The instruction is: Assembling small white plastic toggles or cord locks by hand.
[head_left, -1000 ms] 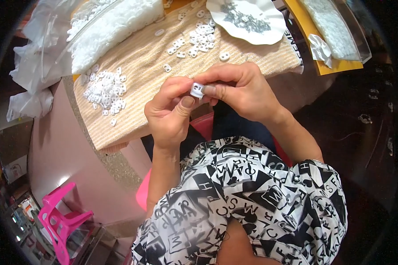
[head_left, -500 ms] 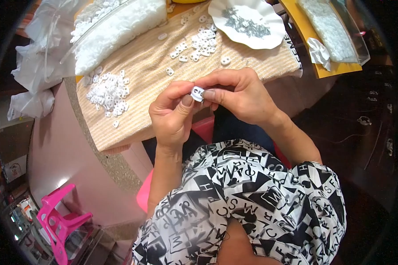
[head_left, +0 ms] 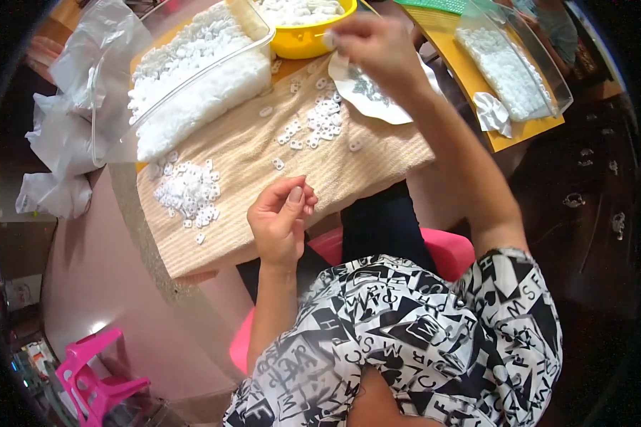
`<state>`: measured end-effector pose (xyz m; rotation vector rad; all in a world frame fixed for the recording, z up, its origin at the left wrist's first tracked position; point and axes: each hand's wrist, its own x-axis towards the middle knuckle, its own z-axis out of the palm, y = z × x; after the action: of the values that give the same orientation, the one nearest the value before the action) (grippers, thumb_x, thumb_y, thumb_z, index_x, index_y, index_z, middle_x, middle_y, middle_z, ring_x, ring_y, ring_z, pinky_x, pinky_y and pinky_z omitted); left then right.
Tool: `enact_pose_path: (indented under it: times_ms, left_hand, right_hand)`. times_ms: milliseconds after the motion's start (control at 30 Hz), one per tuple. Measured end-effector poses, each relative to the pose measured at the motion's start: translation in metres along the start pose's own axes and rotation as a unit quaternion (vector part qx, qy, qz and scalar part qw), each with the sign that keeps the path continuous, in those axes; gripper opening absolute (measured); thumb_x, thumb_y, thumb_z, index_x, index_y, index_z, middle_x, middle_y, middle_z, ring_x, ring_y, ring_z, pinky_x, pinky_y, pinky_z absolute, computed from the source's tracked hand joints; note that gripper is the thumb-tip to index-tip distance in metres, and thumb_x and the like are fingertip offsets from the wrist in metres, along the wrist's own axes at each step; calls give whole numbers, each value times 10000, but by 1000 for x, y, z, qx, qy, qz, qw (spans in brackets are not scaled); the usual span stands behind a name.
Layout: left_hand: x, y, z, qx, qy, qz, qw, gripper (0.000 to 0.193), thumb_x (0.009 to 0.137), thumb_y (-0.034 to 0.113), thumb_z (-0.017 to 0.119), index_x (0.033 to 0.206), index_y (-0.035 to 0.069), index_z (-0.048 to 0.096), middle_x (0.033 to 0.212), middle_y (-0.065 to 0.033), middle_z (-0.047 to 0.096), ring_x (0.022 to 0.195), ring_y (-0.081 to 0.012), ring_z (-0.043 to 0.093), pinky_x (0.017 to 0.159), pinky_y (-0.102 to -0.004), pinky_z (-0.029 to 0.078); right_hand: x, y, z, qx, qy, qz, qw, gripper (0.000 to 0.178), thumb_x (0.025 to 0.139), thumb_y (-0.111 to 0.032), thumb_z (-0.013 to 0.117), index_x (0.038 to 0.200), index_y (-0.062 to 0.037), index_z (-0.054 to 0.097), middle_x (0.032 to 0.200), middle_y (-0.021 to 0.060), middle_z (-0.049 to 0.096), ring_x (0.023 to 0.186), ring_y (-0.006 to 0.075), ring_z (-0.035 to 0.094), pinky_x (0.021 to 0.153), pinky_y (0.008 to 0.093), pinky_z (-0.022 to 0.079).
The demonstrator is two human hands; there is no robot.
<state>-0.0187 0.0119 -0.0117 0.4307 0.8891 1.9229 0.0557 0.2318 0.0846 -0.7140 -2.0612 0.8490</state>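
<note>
My right hand (head_left: 381, 57) is raised over the far side of the table, blurred by motion. A small white plastic piece (head_left: 328, 40) shows at its fingertips, beside the rim of a yellow basin (head_left: 303, 41) full of white pieces. Beneath that hand, a white fluted plate (head_left: 356, 96) bears small dark metal parts, partly covered by the hand and forearm. My left hand (head_left: 279, 220) stays above the table's near edge, thumb pressed to curled fingers; whatever is in them, if anything, is hidden. Flat white pieces with holes lie in a near-left pile (head_left: 187, 191) and a far-middle pile (head_left: 323, 119).
A striped beige cloth (head_left: 242, 171) covers the table. At the far left stands a clear bin (head_left: 192, 78) of white pieces, with plastic bags (head_left: 68, 142) beside it. Another clear bin (head_left: 509, 78) and crumpled paper (head_left: 493, 114) are at right. A pink stool (head_left: 96, 377) is at lower left.
The hands were together around a small white piece. Now my right hand has moved away to the basin with a white piece, and my left has stayed near the edge. The view has shifted.
</note>
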Motion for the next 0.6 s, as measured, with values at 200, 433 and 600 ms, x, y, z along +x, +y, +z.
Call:
enact_pose_path:
  times_ms: [200,433,600]
  left_hand:
    - [1,5,1,107,8,47,993,148,789,29,590,915,-48,592,808,-85,573,660,-123,538,581,-201,428]
    - [27,19,-13,435,63,240,866,135,779,14,594,905,-34,607,834,-47,581,727,-83,515,694,-197,412]
    - [64,40,3,572,77,246,778,129,768,-8,573,893,-24,606,842,-46,575,708,-88,503,627,-198,410]
  right_hand:
    - [88,36,6,-226,31,-111,967,173,678,-102,514,756,-4,634,717,215,591,705,330,600,649,361,473]
    - [38,45,-47,-329,-68,-91,938,202,738,-59,576,932,-27,623,711,99,615,623,170,581,582,250,454]
    - [-5,86,-81,-370,-140,34,918,228,716,-65,564,937,-60,622,766,163,615,735,274,599,669,341,465]
